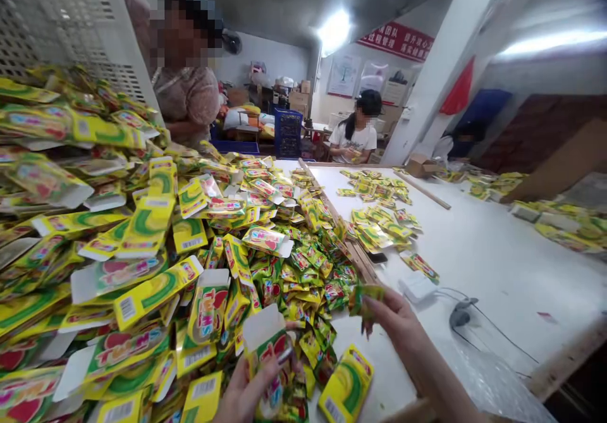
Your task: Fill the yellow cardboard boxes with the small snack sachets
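My left hand at the bottom centre is closed round a small yellow-green carton whose white flap stands open at the top. My right hand reaches forward over the white table, its fingers pinched on a small green sachet. Between the hands lies a heap of green sachets. To the left rises a big pile of flat yellow-green cartons. A closed yellow carton lies on the table just below my right hand.
A wooden strip divides the table. Beyond it lie more sachets, a white box and a grey cable device. A person stands at the back left by a white crate; another sits at the far end.
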Action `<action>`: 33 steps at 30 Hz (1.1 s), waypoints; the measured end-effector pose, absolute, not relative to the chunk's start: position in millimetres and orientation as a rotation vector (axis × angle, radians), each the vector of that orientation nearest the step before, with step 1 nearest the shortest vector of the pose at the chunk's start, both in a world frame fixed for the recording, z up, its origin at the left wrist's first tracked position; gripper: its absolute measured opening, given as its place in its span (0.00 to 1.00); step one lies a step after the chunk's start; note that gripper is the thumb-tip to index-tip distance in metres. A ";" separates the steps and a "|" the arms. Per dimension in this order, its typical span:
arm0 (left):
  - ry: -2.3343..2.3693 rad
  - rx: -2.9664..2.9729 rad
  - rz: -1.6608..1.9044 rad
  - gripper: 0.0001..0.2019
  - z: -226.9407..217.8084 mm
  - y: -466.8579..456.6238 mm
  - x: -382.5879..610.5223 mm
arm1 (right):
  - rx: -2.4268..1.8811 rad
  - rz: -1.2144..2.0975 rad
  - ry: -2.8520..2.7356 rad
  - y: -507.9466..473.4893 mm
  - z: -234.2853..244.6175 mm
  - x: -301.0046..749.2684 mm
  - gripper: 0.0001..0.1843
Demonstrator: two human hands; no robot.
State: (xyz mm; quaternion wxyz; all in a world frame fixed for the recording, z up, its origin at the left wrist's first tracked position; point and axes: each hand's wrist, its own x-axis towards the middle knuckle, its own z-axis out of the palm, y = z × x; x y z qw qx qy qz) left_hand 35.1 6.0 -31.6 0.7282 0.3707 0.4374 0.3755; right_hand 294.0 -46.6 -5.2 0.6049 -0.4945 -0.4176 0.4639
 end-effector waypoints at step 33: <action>0.611 1.512 0.473 0.45 -17.0 0.0 69.0 | -1.377 0.904 -1.976 -56.8 44.5 248.9 0.08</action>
